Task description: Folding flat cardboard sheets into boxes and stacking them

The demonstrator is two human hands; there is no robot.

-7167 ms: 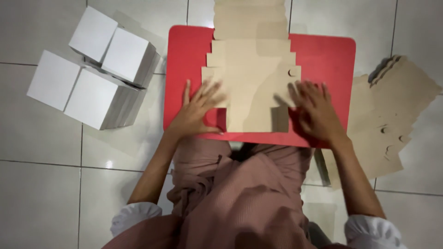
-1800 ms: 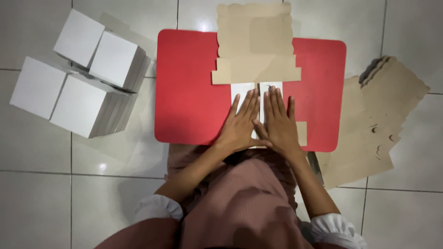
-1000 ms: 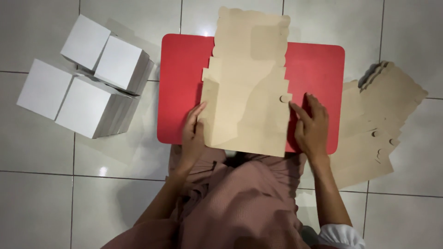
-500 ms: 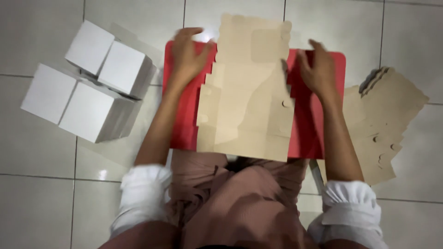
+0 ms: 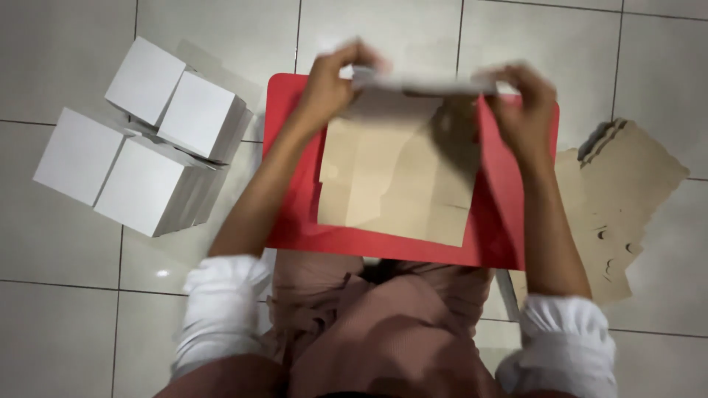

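Observation:
A flat brown cardboard box blank (image 5: 398, 177) lies on a small red table (image 5: 295, 221) in front of me. Its far flap is lifted and folded toward me, showing a blurred white edge. My left hand (image 5: 332, 77) grips the far left end of that raised flap. My right hand (image 5: 523, 110) grips the far right end. Both arms reach forward over the table, and the flap casts a shadow on the blank's right half.
Several assembled white boxes (image 5: 140, 140) stand on the tiled floor to the left of the table. A stack of flat brown blanks (image 5: 627, 199) lies on the floor to the right. My lap in pinkish cloth (image 5: 383, 324) is at the table's near edge.
Both hands moved from the blank's near sides to its far end. They took hold of the far flap and lifted it up toward me.

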